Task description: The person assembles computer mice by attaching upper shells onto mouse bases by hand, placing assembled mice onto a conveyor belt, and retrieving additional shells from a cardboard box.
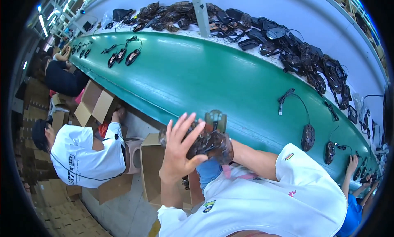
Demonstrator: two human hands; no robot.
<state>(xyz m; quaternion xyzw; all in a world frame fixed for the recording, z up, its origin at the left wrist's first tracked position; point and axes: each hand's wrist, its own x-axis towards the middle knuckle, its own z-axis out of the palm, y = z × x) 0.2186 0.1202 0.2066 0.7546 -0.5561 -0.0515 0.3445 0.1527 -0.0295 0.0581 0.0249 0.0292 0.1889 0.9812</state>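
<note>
1. Far left: a seated person in a white shirt and dark cap (84,155), bent over open cardboard boxes (95,103) on the floor.
2. Centre left: left hand (179,148) raised, fingers (180,124) spread, curled loosely round the near side of a dark computer mouse (209,143) held up in front of the camera, above an open carton (151,167).
3. Centre: right hand mostly hidden behind the mouse; cannot tell how its fingers sit. Right forearm (254,161) runs off to a white sleeve.
4. Behind: long green tabletop (213,81), curved by the lens, with corded mice (123,55) at its upper left.
5. Right: two more corded mice (308,137) on the green surface; a heap of dark mice (312,60) along the far edge.
6. Far right: another person's hand (352,163), blue sleeve.
</note>
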